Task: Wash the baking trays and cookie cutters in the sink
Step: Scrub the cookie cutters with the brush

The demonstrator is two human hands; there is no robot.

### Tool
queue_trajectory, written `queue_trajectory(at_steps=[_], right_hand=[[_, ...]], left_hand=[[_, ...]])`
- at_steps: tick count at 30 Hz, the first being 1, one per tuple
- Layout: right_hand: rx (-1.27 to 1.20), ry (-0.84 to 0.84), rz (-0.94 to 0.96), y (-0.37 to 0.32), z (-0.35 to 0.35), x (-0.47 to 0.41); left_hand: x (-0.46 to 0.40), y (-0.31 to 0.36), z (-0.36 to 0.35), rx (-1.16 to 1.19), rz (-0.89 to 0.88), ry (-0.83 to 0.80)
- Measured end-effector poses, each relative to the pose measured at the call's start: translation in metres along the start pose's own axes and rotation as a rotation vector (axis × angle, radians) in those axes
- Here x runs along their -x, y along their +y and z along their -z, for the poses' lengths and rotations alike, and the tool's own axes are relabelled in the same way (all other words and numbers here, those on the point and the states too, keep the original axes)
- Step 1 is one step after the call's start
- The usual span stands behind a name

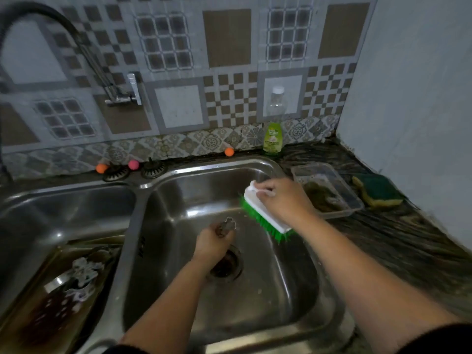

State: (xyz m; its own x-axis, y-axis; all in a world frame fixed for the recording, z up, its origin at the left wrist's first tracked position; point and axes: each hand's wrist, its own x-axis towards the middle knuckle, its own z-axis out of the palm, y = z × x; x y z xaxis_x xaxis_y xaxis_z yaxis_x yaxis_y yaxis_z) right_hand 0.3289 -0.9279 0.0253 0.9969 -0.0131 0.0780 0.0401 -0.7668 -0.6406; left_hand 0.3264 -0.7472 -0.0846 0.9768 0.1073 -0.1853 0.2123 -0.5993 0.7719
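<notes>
- left hand point(213, 241) pinches a small cookie cutter point(228, 225) over the drain point(226, 264) of the right sink basin point(301, 290)
- right hand point(283, 200), fingers curled round the scrub brush point(265, 213), near the basin's back right corner
- more cutters sit on a baking tray point(30, 323) in the left basin
- risk imo: wet cutter slips when the bristles hit it, lands on the drain

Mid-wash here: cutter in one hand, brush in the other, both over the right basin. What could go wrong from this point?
1. The left hand pinches the small cookie cutter right above the open drain; a wet slip could drop it in.
2. The right hand holds the scrub brush away from the cutter; hard strokes might knock the cutter loose.
</notes>
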Motion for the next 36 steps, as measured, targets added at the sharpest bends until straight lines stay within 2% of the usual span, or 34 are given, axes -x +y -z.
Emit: queue_trajectory(at_steps=[4,8,10,14,17,21,24,26,29,33,36], right_hand=[[-0.142,-0.032,-0.100,-0.001,-0.043,0.018],[-0.462,0.006,-0.162,-0.007,-0.054,0.025],[-0.576,-0.009,-0.179,-0.012,-0.056,0.025],[-0.647,-0.012,-0.222,-0.020,-0.058,0.023],[-0.588,0.063,-0.193,-0.023,-0.050,0.021],[-0.452,0.041,-0.080,-0.034,-0.051,0.024],[-0.397,0.089,-0.104,-0.038,-0.050,0.019],[-0.385,0.110,-0.107,-0.039,-0.047,0.017],[-0.346,0.039,-0.031,-0.040,-0.055,0.026],[-0.248,0.078,-0.031,-0.036,-0.056,0.030],[-0.135,0.074,0.016,-0.042,-0.054,0.025]], left_hand=[[0.010,0.003,0.017,0.066,-0.028,0.021],[0.018,-0.006,0.031,0.144,-0.025,-0.004],[0.019,-0.010,0.034,0.239,-0.037,-0.024],[0.021,-0.012,0.039,0.523,-0.040,-0.072],[0.025,-0.006,0.046,0.705,-0.012,-0.057],[0.025,0.000,0.050,0.687,-0.051,-0.148],[0.026,0.007,0.047,0.748,-0.044,-0.213],[0.025,0.010,0.048,0.890,-0.022,-0.259],[0.020,0.012,0.054,1.143,0.076,-0.282],[0.022,0.010,0.063,1.251,0.133,-0.286],[0.025,0.011,0.066,1.213,0.111,-0.339]])
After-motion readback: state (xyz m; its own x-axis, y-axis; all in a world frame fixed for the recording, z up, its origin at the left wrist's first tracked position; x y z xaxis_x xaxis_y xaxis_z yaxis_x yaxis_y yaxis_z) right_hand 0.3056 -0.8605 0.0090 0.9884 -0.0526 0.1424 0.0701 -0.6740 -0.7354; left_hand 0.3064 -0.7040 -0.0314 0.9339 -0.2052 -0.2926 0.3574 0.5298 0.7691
